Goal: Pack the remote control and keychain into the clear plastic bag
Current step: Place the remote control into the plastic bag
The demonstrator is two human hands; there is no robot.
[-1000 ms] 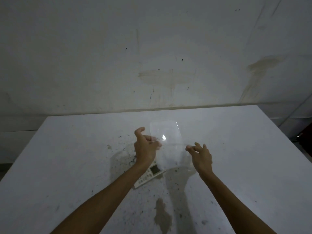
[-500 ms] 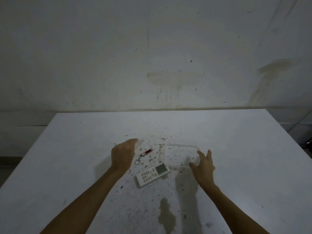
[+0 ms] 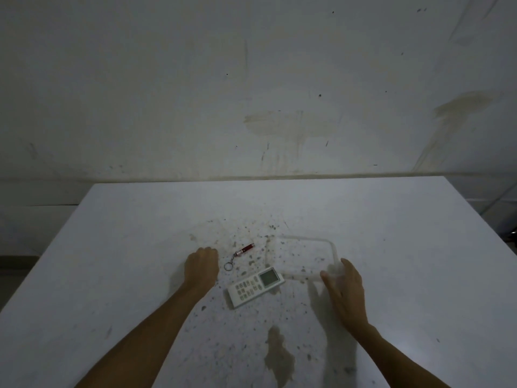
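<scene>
Our right hand [image 3: 342, 289], fingers spread, now rests at the clear plastic bag [image 3: 306, 259] we have just lowered flat onto the speckled white tabletop [image 3: 126, 261]; the white remote control [image 3: 255, 287] lies unpacked beside it. Our left hand [image 3: 202, 268] has curled shut, empty, near the red keychain [image 3: 240, 254].

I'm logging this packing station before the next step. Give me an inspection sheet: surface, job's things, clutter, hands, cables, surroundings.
Surface: white table, speckled with dirt, brown stain near the front edge.
Job's things: remote control lying flat, keychain beyond it, clear plastic bag flat to their right; neither item packed.
Clutter: nothing seen.
Hands: left hand curled, empty, beside the keychain; right hand open at the bag's near right corner, grip unclear.
Cables: nothing seen.
Surroundings: stained pale wall behind.
</scene>
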